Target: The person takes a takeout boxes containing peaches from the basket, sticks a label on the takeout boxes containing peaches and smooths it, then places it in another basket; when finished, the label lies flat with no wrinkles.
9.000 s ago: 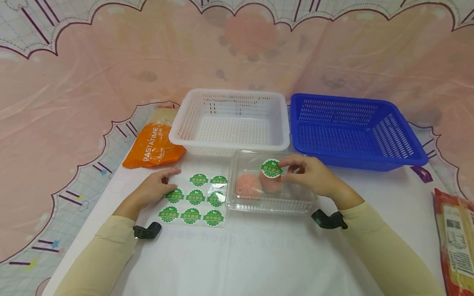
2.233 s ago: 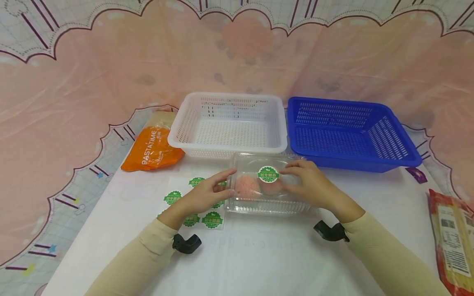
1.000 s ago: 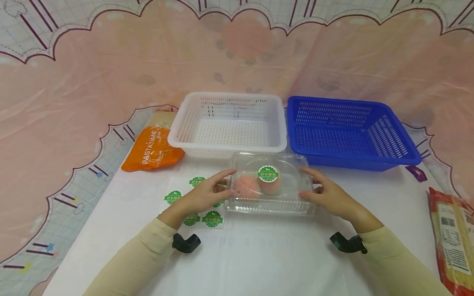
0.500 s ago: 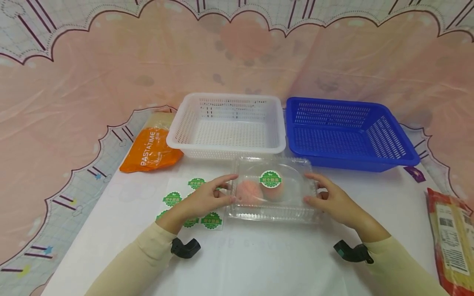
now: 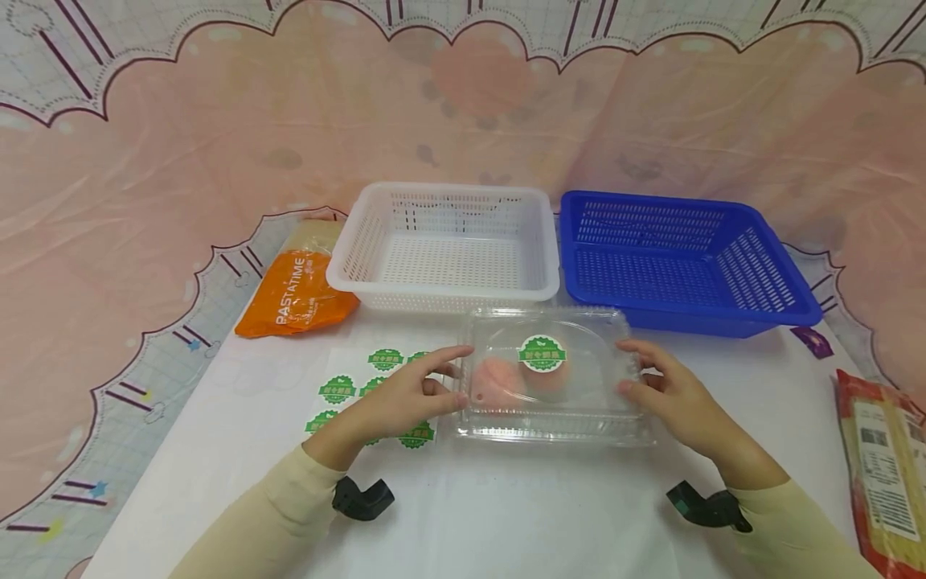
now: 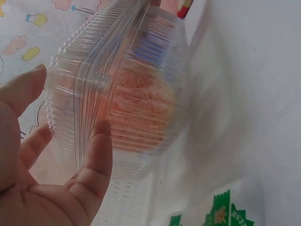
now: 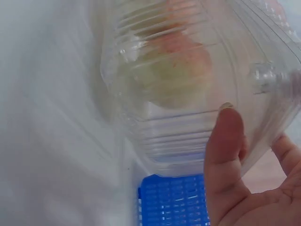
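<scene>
Both hands hold a clear plastic clamshell box (image 5: 596,390) by its short ends, above the white cloth. My left hand (image 5: 405,398) grips the left end, fingertips on its rim; in the left wrist view the thumb and fingers reach round the edge. At the other end, my right hand (image 5: 673,398) grips the side, with the thumb (image 7: 225,155) against the wall in the right wrist view. Inside sit two round pinkish fruits (image 5: 499,386), speckled and partly yellow-green up close. A round green-and-white sticker (image 5: 542,354) lies flat on the lid.
A sheet of green stickers (image 5: 338,390) lies partly under my left forearm. Behind the box stand a white basket (image 5: 441,293) and a blue basket (image 5: 694,318). An orange PASTATIME bag (image 5: 297,297) is at left. A red-and-yellow packet (image 5: 886,466) lies at far right.
The sticker went from my right fingers onto the lid. My left hand came over from the sticker sheet, my right hand shifted to the box's right end, and the box moved right and nearer.
</scene>
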Demonstrator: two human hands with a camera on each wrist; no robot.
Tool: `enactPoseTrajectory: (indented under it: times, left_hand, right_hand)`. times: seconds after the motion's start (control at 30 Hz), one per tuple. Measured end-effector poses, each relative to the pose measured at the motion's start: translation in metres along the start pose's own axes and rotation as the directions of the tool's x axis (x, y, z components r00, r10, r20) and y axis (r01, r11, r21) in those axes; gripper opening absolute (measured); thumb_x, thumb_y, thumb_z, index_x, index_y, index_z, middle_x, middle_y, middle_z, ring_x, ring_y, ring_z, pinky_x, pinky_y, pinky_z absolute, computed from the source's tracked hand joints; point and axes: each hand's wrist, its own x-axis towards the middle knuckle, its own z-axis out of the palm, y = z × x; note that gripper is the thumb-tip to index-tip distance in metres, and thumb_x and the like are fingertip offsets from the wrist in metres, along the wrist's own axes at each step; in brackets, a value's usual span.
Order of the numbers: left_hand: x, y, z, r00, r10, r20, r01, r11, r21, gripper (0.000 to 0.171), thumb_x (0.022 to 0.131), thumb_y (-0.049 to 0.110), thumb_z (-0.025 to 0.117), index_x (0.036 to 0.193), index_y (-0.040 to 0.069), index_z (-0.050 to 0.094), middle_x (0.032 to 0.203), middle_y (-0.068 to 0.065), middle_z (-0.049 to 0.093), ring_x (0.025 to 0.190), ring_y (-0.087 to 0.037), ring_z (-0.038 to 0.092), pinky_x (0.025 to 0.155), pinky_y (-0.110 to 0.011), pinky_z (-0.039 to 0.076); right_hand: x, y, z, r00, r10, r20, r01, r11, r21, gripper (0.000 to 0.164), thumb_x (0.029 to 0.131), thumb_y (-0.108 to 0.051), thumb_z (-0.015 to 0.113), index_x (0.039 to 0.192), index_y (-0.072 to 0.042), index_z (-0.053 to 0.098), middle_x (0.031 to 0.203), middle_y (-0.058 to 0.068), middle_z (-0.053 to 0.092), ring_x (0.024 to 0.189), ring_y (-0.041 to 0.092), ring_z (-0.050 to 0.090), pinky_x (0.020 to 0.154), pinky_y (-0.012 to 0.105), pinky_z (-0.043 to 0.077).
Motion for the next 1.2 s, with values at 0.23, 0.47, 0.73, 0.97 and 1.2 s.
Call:
enactPoseTrajectory:
  times: [0.23, 0.47, 0.73, 0.97, 1.2]
  left_hand:
    - [-0.003, 0.009, 0.000, 0.999, 0.036, -0.005, -0.036, 0.999, -0.008, 0.068, 0.096, 0.028, 0.070, 0.155, 0.021, 0.038, 0.139, -0.019, 0.049, 0.082, -0.037, 0.062, 0.061, -0.029, 0.047]
    - [-0.003, 0.023, -0.001, 0.996, 0.078, -0.051, -0.078, 0.997, 0.004, 0.068, 0.095, 0.024, 0.070, 0.155, 0.020, 0.038, 0.139, -0.017, 0.050, 0.093, -0.023, 0.067, 0.079, -0.035, 0.054]
    - [0.002, 0.035, 0.002, 0.989, 0.100, -0.109, -0.101, 0.995, 0.001, 0.066, 0.094, 0.022, 0.071, 0.153, 0.021, 0.042, 0.142, -0.015, 0.048, 0.099, -0.017, 0.068, 0.083, -0.036, 0.054]
    - [0.011, 0.042, 0.003, 0.983, 0.130, -0.132, -0.134, 0.991, -0.017, 0.062, 0.096, 0.022, 0.069, 0.153, 0.018, 0.044, 0.146, -0.018, 0.047, 0.106, -0.021, 0.067, 0.090, -0.039, 0.055]
    - [0.018, 0.048, 0.002, 0.978, 0.155, -0.138, -0.160, 0.987, -0.028, 0.059, 0.098, 0.020, 0.066, 0.152, 0.019, 0.045, 0.148, -0.012, 0.047, 0.114, -0.021, 0.065, 0.096, -0.042, 0.052]
  right_hand:
    - [-0.005, -0.003, -0.003, 0.997, -0.067, -0.045, 0.070, 0.994, 0.082, 0.047, 0.099, 0.003, 0.055, 0.143, -0.011, 0.046, 0.116, 0.013, 0.047, 0.092, 0.007, 0.064, 0.061, 0.030, 0.054]
    - [-0.007, -0.007, -0.007, 0.991, -0.100, -0.083, 0.111, 0.984, 0.137, 0.053, 0.099, 0.006, 0.051, 0.144, -0.022, 0.049, 0.115, 0.006, 0.048, 0.091, 0.009, 0.065, 0.061, 0.030, 0.057]
    - [-0.005, -0.009, -0.014, 0.990, -0.035, -0.137, 0.067, 0.969, 0.236, 0.051, 0.101, 0.004, 0.049, 0.140, -0.029, 0.049, 0.114, 0.009, 0.044, 0.085, 0.011, 0.063, 0.061, 0.028, 0.056]
    - [-0.002, -0.012, -0.023, 0.987, -0.072, -0.143, 0.117, 0.934, 0.337, 0.050, 0.102, 0.007, 0.043, 0.140, -0.025, 0.049, 0.115, 0.013, 0.042, 0.087, 0.015, 0.061, 0.064, 0.028, 0.057]
    - [-0.002, -0.010, -0.037, 0.985, -0.077, -0.152, 0.135, 0.896, 0.423, 0.050, 0.103, 0.007, 0.040, 0.142, -0.022, 0.049, 0.116, 0.015, 0.036, 0.096, 0.017, 0.056, 0.071, 0.027, 0.055]
